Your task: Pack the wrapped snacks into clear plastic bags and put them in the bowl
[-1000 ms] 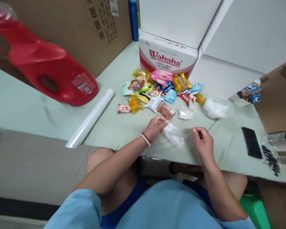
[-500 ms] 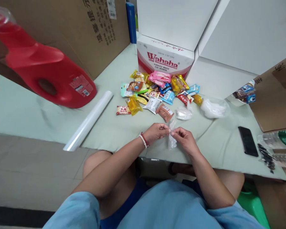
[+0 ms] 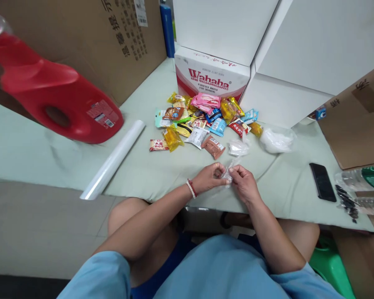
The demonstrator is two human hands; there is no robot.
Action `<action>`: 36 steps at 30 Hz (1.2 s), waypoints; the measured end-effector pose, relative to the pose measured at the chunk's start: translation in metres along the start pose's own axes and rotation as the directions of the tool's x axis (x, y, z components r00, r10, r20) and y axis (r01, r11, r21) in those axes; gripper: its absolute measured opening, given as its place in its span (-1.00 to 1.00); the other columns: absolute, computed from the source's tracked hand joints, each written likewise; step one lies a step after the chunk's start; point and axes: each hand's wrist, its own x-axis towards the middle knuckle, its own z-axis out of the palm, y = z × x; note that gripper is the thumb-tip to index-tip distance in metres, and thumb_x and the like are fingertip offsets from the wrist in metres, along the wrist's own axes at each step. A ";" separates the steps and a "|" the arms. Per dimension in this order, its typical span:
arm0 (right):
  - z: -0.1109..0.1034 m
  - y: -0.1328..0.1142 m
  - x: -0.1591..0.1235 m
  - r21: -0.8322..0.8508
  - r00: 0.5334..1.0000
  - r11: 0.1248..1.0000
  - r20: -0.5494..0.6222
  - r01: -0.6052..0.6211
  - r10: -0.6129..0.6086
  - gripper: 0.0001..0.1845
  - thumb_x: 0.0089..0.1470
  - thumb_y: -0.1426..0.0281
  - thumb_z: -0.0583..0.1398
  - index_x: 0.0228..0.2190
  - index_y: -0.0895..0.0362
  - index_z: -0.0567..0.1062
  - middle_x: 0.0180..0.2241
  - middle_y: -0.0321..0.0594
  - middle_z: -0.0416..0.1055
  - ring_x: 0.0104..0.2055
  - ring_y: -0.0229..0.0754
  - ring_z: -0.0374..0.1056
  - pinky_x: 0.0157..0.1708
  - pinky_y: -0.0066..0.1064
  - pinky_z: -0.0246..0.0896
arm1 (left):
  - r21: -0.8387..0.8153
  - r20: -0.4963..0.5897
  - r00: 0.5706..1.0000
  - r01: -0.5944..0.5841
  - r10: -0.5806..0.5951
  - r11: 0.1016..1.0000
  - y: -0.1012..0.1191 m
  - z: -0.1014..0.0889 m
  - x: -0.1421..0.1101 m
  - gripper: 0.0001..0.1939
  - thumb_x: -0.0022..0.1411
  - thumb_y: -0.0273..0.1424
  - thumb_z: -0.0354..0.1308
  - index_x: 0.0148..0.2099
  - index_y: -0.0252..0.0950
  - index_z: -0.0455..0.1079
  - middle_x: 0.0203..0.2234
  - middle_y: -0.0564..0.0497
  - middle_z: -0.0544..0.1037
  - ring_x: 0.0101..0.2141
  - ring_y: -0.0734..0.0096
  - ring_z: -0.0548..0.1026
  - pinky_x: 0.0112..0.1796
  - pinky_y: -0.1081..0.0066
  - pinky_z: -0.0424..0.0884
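Observation:
A crumpled clear plastic bag point(image 3: 227, 175) is pinched between both my hands, just above the front of the table. My left hand point(image 3: 210, 177), with a red and white bracelet at its wrist, closes thumb and fingers on the bag. From the other side my right hand point(image 3: 244, 182) grips the same plastic. Right behind them lies a brown snack packet point(image 3: 213, 147). A small white plastic bundle point(image 3: 237, 147) rests beyond my right hand. Farther back is a heap of wrapped snacks, with a pink packet point(image 3: 207, 101) on top.
A clear roll point(image 3: 114, 160) and a large red jug point(image 3: 62, 99) stand to the left. The Wahaha carton point(image 3: 212, 77) backs the snacks. At right are a bag of white plastic point(image 3: 277, 140), a black phone point(image 3: 322, 182) and a green-labelled bottle point(image 3: 352, 179).
My right hand has come in from the right and taken hold of the plastic bag beside my left hand. The bag is now bunched between the fingers. The view has shifted slightly.

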 end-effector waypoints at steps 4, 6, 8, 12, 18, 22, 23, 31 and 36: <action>-0.004 -0.003 0.002 0.079 1.000 0.997 -0.013 -0.025 0.027 -0.49 -0.16 0.03 0.49 -0.53 0.09 0.39 -0.61 -0.48 0.02 -0.57 -0.38 -0.13 -0.60 -0.50 -0.18 | -0.140 -0.121 0.993 0.000 -0.017 0.990 0.001 -0.006 0.001 -0.53 -0.05 -0.06 0.43 -0.35 -0.29 0.35 -0.53 0.15 0.37 -0.49 0.56 0.29 -0.43 0.50 0.21; -0.012 -0.005 0.000 0.084 0.999 0.996 -0.027 -0.035 0.037 -0.49 -0.17 0.04 0.49 -0.53 0.08 0.37 -0.60 -0.47 0.02 -0.56 -0.37 -0.11 -0.61 -0.50 -0.14 | -0.233 -0.160 0.986 0.008 -0.046 0.972 0.005 -0.011 0.001 -0.54 -0.04 -0.05 0.42 -0.36 -0.28 0.34 -0.54 0.15 0.37 -0.51 0.57 0.29 -0.45 0.51 0.20; -0.022 -0.006 -0.002 0.063 0.999 0.998 -0.048 -0.018 0.022 -0.50 -0.16 0.04 0.48 -0.51 0.07 0.37 -0.57 -0.42 0.10 -0.54 -0.34 -0.01 -0.60 -0.50 -0.03 | -0.311 -0.179 0.980 0.023 -0.082 0.950 0.008 -0.015 0.001 -0.55 -0.02 -0.05 0.41 -0.39 -0.28 0.32 -0.54 0.14 0.37 -0.51 0.56 0.31 -0.45 0.51 0.22; -0.036 -0.007 -0.008 0.093 0.999 0.995 -0.048 0.022 -0.017 -0.56 -0.11 0.10 0.46 -0.47 0.05 0.37 -0.38 -0.29 0.41 -0.37 -0.22 0.29 -0.40 -0.39 0.32 | -0.308 -0.290 0.942 0.077 -0.171 0.948 0.005 -0.018 0.005 -0.60 0.03 -0.10 0.34 -0.40 -0.26 0.28 -0.54 0.10 0.38 -0.50 0.52 0.36 -0.47 0.51 0.24; -0.036 -0.011 -0.014 0.153 0.999 0.988 -0.032 -0.011 0.016 -0.59 -0.08 0.12 0.46 -0.48 0.07 0.39 -0.25 -0.24 0.54 -0.40 -0.25 0.33 -0.47 -0.42 0.30 | 0.268 -0.439 0.836 -0.228 0.329 0.936 0.012 -0.010 -0.002 -0.58 0.06 -0.17 0.40 -0.10 -0.26 0.42 -0.09 -0.14 0.50 -0.10 0.21 0.48 -0.13 0.29 0.43; -0.030 -0.016 -0.014 0.064 0.999 0.998 -0.038 0.017 -0.014 -0.57 -0.07 0.06 0.44 -0.49 0.08 0.41 -0.26 -0.24 0.54 -0.48 -0.30 0.26 -0.55 -0.44 0.23 | 0.504 -0.050 0.840 -0.446 0.540 0.740 0.020 -0.001 -0.013 -0.32 -0.06 -0.13 0.51 0.11 -0.16 0.45 0.19 -0.21 0.40 0.26 -0.07 0.26 0.26 0.03 0.12; -0.028 -0.017 -0.014 0.045 0.999 0.999 -0.046 0.020 -0.018 -0.57 -0.07 0.06 0.44 -0.49 0.08 0.42 -0.27 -0.24 0.53 -0.48 -0.30 0.25 -0.56 -0.44 0.23 | 0.536 -0.013 0.857 -0.429 0.516 0.727 0.019 0.000 -0.013 -0.36 -0.03 -0.13 0.50 0.09 -0.15 0.47 0.16 -0.20 0.44 0.25 -0.09 0.27 0.27 0.00 0.07; -0.023 -0.020 -0.014 0.026 0.996 0.998 -0.058 0.063 -0.061 -0.61 -0.06 0.07 0.43 -0.48 0.07 0.46 -0.37 -0.28 0.46 -0.50 -0.30 0.19 -0.61 -0.47 0.13 | 0.469 -0.048 0.921 -0.322 0.387 0.822 0.009 -0.005 -0.006 -0.59 0.15 -0.21 0.34 0.04 -0.20 0.53 -0.06 -0.15 0.54 -0.19 0.20 0.48 0.01 0.21 0.36; -0.031 -0.018 -0.013 -0.044 0.992 0.996 -0.098 0.081 -0.085 -0.58 -0.08 0.04 0.43 -0.48 0.06 0.45 -0.42 -0.31 0.41 -0.50 -0.29 0.18 -0.59 -0.45 0.14 | 0.316 -0.333 0.903 -0.164 0.271 0.935 0.005 -0.009 0.002 -0.84 0.18 -0.30 0.25 -0.41 -0.24 0.49 -0.42 0.00 0.49 -0.34 0.35 0.43 -0.19 0.39 0.37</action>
